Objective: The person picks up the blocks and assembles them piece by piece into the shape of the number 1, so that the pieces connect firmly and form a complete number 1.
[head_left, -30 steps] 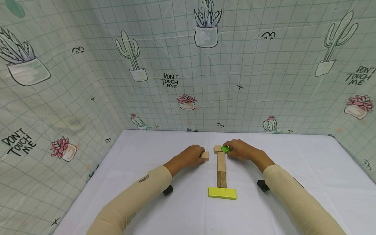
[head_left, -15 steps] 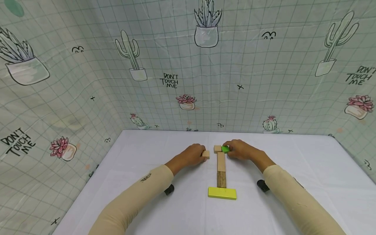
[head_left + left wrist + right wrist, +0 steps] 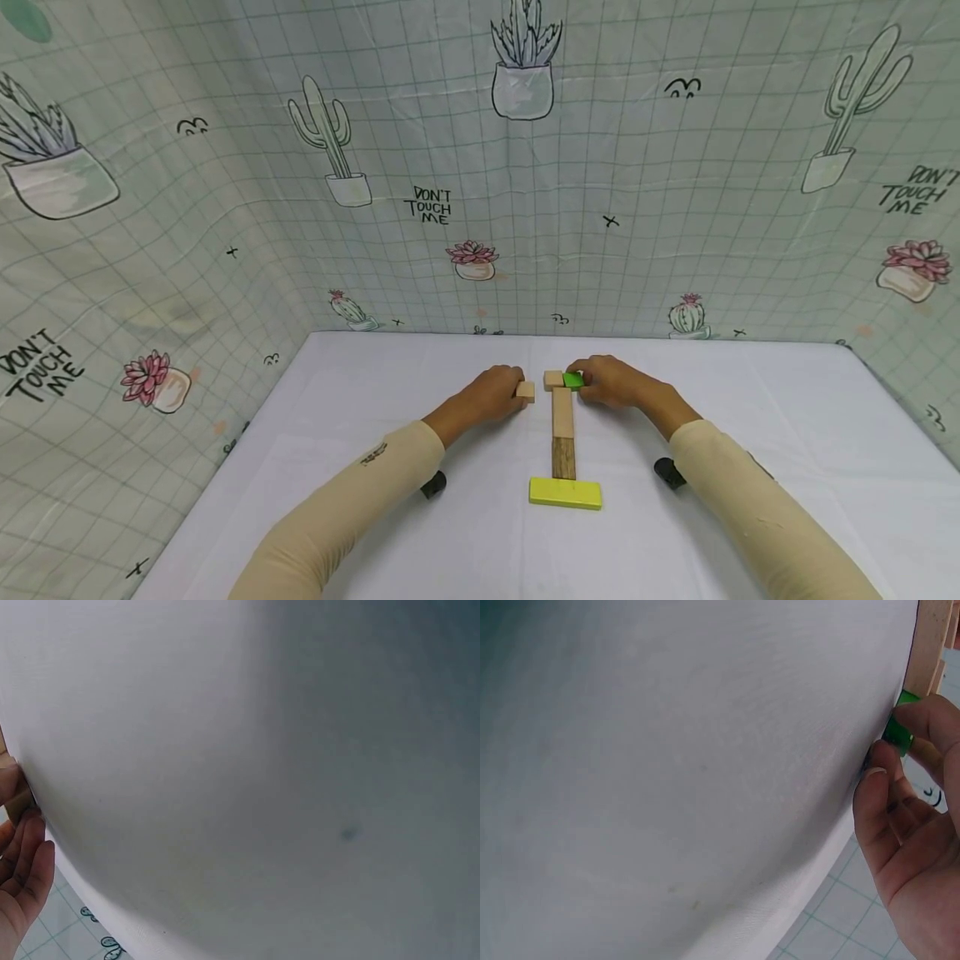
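Note:
My left hand (image 3: 497,393) pinches a small plain wooden block (image 3: 527,392), just left of a row of blocks. In the left wrist view the fingers (image 3: 34,855) show at the left edge around that block. Across the row, my right hand (image 3: 611,381) pinches a green block (image 3: 573,381) between thumb and fingers. The green block sits beside another small wooden block (image 3: 553,380). Below these two lies a long light wooden block (image 3: 562,412), end to end with a darker grained block (image 3: 564,458). A yellow block (image 3: 565,493) lies crosswise at the near end.
All the blocks lie on a white-covered table (image 3: 480,550). A patterned cloth (image 3: 585,167) with cactus drawings rises behind and at the left. Black wrist cameras (image 3: 670,472) sit under both forearms.
My left hand has shifted slightly right and away from me with its wooden block, nearer the row. The right hand stays on the green block. The head view has turned very slightly.

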Demonstrator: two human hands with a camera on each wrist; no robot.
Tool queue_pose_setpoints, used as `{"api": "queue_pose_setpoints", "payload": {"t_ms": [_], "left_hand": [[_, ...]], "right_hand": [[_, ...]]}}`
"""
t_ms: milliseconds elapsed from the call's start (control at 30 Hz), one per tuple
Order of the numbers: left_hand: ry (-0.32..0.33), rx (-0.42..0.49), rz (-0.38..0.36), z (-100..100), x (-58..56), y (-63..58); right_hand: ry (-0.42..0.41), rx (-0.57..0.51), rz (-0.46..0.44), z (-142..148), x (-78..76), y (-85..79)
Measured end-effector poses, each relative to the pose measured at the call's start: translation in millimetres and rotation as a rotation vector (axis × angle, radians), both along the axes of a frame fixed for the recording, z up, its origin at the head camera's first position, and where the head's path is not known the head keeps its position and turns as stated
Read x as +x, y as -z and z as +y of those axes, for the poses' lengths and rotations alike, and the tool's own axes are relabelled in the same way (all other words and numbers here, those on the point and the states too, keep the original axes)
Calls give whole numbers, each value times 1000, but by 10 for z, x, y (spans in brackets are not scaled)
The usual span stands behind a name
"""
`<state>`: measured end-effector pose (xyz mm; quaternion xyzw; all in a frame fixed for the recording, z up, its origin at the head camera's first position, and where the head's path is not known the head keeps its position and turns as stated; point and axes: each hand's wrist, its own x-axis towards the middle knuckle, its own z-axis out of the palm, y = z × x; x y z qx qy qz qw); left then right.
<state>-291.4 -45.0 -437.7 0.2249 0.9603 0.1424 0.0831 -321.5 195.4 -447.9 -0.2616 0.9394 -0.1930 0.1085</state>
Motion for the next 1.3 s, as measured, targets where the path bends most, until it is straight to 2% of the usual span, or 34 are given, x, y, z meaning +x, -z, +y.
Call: {"api": "queue_pose_setpoints", "payload": {"t_ms": [467, 1000, 1300], "left_hand": [[24, 8, 25, -5, -6, 23], [11, 9, 26, 13, -4, 34], [39, -15, 69, 34, -14, 30]], "right_hand": [[7, 0, -6, 0, -8, 9], [22, -14, -13, -7, -3, 21], [14, -12, -4, -3, 6, 7]]}}
